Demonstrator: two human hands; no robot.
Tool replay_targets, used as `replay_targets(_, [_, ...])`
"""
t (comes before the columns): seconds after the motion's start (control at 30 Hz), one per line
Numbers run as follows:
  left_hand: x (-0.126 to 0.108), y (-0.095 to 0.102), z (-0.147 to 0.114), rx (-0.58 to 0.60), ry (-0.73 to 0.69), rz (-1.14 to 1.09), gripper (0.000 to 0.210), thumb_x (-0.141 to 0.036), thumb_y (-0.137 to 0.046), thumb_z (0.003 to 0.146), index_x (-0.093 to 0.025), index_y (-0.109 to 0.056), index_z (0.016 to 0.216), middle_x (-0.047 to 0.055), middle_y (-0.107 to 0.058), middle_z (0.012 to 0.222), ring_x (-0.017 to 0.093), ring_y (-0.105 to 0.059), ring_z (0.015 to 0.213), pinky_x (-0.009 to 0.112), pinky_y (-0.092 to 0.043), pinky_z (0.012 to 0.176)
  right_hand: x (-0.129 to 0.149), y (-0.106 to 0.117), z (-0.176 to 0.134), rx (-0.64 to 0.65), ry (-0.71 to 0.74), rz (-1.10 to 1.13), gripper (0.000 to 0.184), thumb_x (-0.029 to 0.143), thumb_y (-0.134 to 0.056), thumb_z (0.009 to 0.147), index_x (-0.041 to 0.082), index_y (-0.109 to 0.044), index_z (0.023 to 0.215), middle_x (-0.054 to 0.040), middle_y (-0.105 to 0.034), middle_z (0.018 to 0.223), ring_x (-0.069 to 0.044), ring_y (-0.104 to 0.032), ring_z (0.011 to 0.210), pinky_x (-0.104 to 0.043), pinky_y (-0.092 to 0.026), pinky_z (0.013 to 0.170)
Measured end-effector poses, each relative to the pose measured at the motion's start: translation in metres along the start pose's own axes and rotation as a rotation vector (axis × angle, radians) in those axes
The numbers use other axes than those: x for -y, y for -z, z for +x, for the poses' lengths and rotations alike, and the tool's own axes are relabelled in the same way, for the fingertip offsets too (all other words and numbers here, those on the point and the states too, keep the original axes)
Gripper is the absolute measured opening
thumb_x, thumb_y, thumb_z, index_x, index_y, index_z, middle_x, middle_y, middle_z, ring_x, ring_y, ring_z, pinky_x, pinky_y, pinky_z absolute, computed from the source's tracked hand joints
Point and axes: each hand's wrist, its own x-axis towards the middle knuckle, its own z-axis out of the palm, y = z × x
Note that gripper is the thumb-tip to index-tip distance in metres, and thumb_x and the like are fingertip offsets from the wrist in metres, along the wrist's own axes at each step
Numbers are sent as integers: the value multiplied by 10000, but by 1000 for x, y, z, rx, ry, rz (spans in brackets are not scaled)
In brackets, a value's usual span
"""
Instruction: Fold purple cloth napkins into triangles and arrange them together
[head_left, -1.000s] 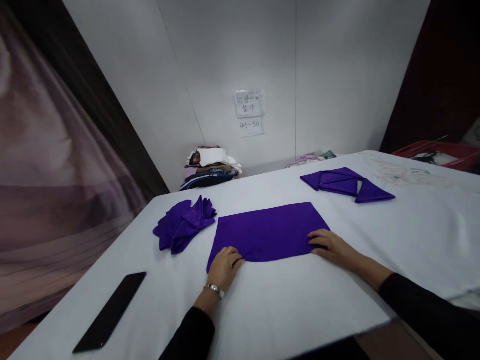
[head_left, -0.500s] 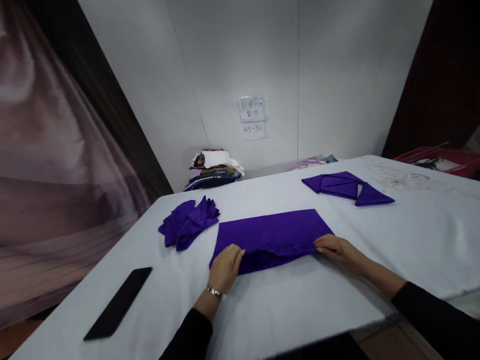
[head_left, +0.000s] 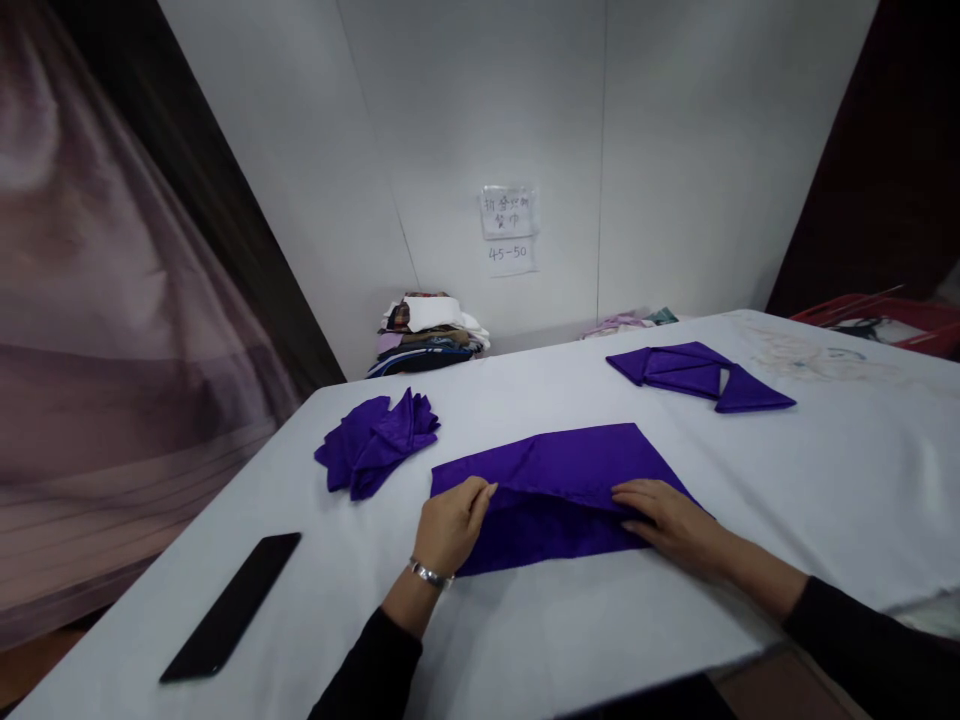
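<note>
A purple cloth napkin (head_left: 570, 460), folded into a wide band, lies in front of me on the white-covered table. Its upper layer is raised along the near edge, so the darker layer (head_left: 540, 530) beneath shows. My left hand (head_left: 454, 520), with a silver bracelet at the wrist, pinches that raised edge near the left end. Toward the right end, my right hand (head_left: 667, 520) has its fingers over the same edge and its thumb beneath. Behind to the left sits a pleated purple napkin (head_left: 379, 445); at the back right is another napkin folded with pointed ends (head_left: 694, 372).
A flat black strip-like object (head_left: 232, 605) lies at the table's left front. Piled clothes (head_left: 427, 335) stand against the wall beyond the table's far edge. A red basket (head_left: 915, 325) is at the far right, and a pinkish curtain (head_left: 112, 330) hangs on the left.
The napkin's upper layer has been lifted further, opening a wider gap at the near edge. My right hand has shifted slightly left and inward along the edge; my left hand still pinches it.
</note>
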Motion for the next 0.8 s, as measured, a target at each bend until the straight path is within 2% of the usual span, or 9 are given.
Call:
replay_targets(0.07, [0,6,2,48,-27,-26,316,-505,-401,840,-258,-598,844,-31,-643,683,124,-575,616,228,-358,596,-9,4,3,-54,-21,-30,245,307,-527,790,290,-661,994,-41,-658,1032,-253,-565,982,-432,-392,906])
replay_targets(0.2, [6,11,6,181,-144,-36,413,-585,-593,673,-298,-588,970,-38,-675,819,151,-600,698,237,-385,647,-31,28,6,-114,-100,-128,208,275,-500,783,310,-678,884,-15,-692,865,-235,-610,806,-378,-441,776])
replay_targets(0.3, [18,11,19,185,-124,86,254,-475,-563,750,-294,-605,924,-26,-666,862,159,-599,764,241,-377,657,-45,48,14,-101,-155,-234,208,301,-478,791,297,-680,844,-17,-694,831,-225,-612,743,-330,-439,681])
replay_targets(0.4, [33,14,48,73,18,252,171,-344,-468,826,-265,-618,849,-2,-651,836,165,-590,785,244,-370,639,-57,65,39,-115,-193,-344,209,298,-473,788,277,-678,823,-19,-692,820,-217,-609,726,-302,-415,642])
replay_targets(0.53, [47,20,108,-150,171,270,230,-362,-435,831,-239,-629,848,34,-650,882,194,-587,803,272,-393,659,-68,87,99,-193,-229,-387,165,259,-523,762,239,-684,791,-38,-685,781,-209,-594,719,-289,-383,640])
replay_targets(0.6, [51,21,142,-265,260,134,233,-380,-468,806,-225,-642,826,46,-656,866,212,-587,819,299,-408,700,-72,97,134,-262,-268,-384,167,241,-529,763,212,-687,814,-62,-679,781,-215,-584,727,-308,-373,666])
replay_targets(0.7, [56,15,185,-426,399,-262,192,-326,-534,763,-187,-655,817,47,-666,814,210,-590,839,323,-426,769,-76,109,177,-357,-282,-345,241,270,-471,806,210,-663,940,-76,-669,904,-226,-570,823,-341,-370,743])
replay_targets(0.8, [63,3,208,-442,412,-469,253,-253,-495,789,-152,-621,983,58,-674,884,163,-611,808,292,-465,747,-83,109,198,-481,-257,-244,295,310,-448,815,233,-622,1041,-66,-640,1029,-235,-540,952,-364,-367,843])
